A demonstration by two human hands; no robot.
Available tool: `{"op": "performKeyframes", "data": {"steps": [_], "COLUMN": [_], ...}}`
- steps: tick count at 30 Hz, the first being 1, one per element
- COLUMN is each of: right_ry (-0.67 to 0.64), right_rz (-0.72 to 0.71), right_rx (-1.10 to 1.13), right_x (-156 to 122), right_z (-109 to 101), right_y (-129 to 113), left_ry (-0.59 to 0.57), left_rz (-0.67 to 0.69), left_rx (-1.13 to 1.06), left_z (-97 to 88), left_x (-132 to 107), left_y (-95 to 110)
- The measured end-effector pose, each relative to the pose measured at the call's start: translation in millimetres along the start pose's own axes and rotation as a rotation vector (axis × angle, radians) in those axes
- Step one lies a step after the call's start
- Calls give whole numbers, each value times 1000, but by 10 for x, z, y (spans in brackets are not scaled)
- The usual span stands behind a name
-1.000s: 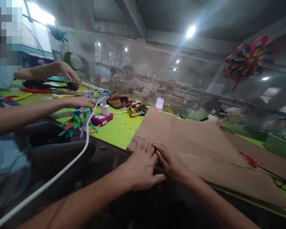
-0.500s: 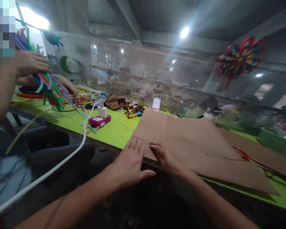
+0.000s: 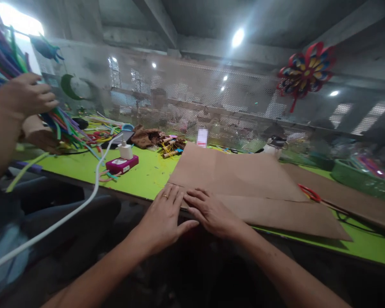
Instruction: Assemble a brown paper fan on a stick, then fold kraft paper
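Where the sheet has its eight-o'clock corner, I see left hand and right hand spread flat.

Grey ceiling crossed by beam, bright lamp overhead with flare, perforated panel across background, smaller light spots at panel, lime-green table before it, glaring window upper left.
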State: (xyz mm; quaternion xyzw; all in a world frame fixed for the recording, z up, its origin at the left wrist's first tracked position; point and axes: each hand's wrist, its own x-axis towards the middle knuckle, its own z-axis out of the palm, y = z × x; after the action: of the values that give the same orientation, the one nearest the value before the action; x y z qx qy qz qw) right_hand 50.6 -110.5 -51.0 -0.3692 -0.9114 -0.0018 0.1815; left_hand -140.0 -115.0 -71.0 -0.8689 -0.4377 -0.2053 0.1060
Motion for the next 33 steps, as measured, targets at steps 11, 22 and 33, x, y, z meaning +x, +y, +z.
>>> {"op": "performKeyframes", "data": {"steps": [11,22,33], "right_ry": [-39,-12,-39], "right_rz": [-52,25,422], "right_rx": [-232,-216,-237], "right_x": [-63,-257,-1266], "right_z": [7,-133,-438], "right_y": [-37,-2,170], "left_ry": [-125,-266,-320], "left_rz": [192,176,135], "left_rx": [-62,-124,-51], "left_z": [-292,-43,-66], "left_x": [473,675,746], "left_y": [-65,-34,33]}}
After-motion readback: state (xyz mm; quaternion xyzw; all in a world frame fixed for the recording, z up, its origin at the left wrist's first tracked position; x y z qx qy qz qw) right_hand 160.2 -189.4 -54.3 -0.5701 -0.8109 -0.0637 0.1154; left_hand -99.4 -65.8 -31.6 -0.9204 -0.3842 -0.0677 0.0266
